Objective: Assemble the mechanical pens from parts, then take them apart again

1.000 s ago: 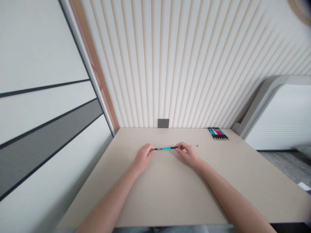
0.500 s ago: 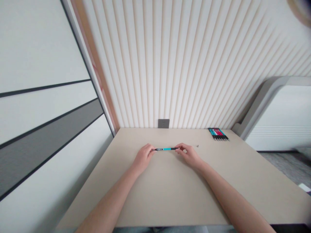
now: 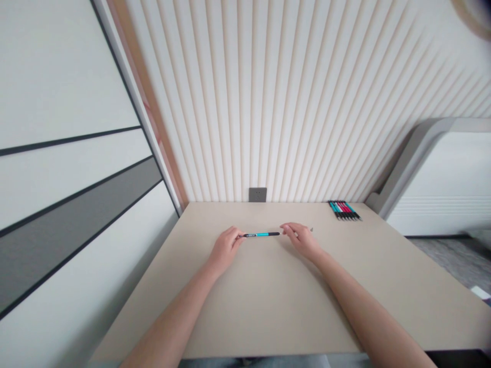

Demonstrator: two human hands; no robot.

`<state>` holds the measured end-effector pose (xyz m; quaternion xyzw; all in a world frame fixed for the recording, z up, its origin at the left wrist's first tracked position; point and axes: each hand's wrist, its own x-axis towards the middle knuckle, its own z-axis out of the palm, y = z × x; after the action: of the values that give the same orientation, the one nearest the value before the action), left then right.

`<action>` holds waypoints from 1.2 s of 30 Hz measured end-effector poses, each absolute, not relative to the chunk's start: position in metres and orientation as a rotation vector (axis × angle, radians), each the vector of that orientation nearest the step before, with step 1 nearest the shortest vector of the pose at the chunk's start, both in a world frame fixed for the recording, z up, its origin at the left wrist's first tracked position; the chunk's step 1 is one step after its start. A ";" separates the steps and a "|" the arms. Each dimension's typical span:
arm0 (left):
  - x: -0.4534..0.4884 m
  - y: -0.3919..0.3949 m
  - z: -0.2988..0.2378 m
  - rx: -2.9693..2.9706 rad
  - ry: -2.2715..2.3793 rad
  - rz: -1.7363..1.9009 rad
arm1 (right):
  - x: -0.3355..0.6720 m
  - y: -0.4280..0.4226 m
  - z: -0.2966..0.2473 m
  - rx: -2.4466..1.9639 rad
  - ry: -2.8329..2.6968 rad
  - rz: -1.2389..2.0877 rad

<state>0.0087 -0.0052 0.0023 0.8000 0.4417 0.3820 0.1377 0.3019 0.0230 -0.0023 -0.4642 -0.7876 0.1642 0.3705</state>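
Note:
A teal and black pen (image 3: 261,234) is held level just above the beige table (image 3: 268,306), in the middle of it. My left hand (image 3: 226,247) is closed, pinching the pen's left end. My right hand (image 3: 301,238) sits just off the pen's right end with its fingertips pinched together. A narrow gap shows between them and the pen. Whatever the fingertips hold is too small to make out. A tiny dark piece (image 3: 311,229) lies on the table right beside my right hand.
A row of several teal, red and black pens (image 3: 344,210) lies at the table's far right by the slatted wall. A grey socket (image 3: 258,194) sits in the wall behind my hands. A white and grey unit (image 3: 441,179) stands off the table's right.
My right hand has slid a little to the right, off the pen's right end, which it was gripping before. My left hand and the pen have stayed put.

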 end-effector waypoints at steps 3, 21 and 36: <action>0.009 -0.005 0.002 2.304 1.285 1.120 | 0.331 0.038 -0.005 -1.419 -1.922 0.159; 0.008 -0.004 0.000 2.281 1.276 1.115 | 0.359 0.045 -0.011 -1.706 -2.007 0.471; 0.009 -0.004 0.000 2.296 1.291 1.110 | 0.310 0.024 0.002 -1.168 -1.824 0.966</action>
<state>0.0086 -0.0045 0.0000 0.7952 0.4470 0.3845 0.1413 0.3095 0.0240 0.0016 -0.4562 -0.7129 0.3776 0.3755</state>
